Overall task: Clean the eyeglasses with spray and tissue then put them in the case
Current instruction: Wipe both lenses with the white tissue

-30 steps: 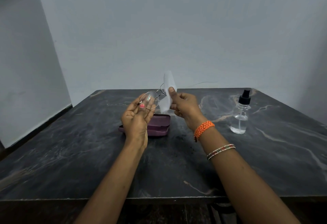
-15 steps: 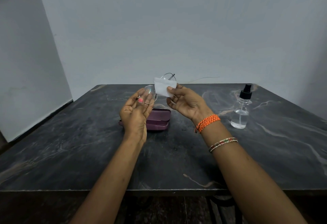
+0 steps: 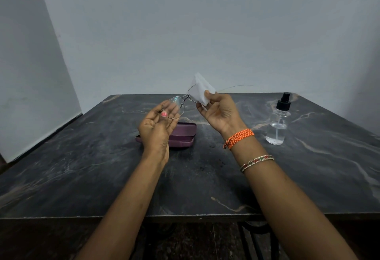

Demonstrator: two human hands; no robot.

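Left hand [image 3: 157,125] pinching glasses [image 3: 174,105]; right hand [image 3: 219,111] pinching tissue [image 3: 200,91], wiping one lens. Casing is remaining; case [image 3: 182,135] waiting.

Left hand [image 3: 157,128] raised, right hand [image 3: 221,114] pinching

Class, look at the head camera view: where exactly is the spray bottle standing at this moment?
The spray bottle stands upright on the dark table, toward its right side, apart from the right hand and well right of the purple case.
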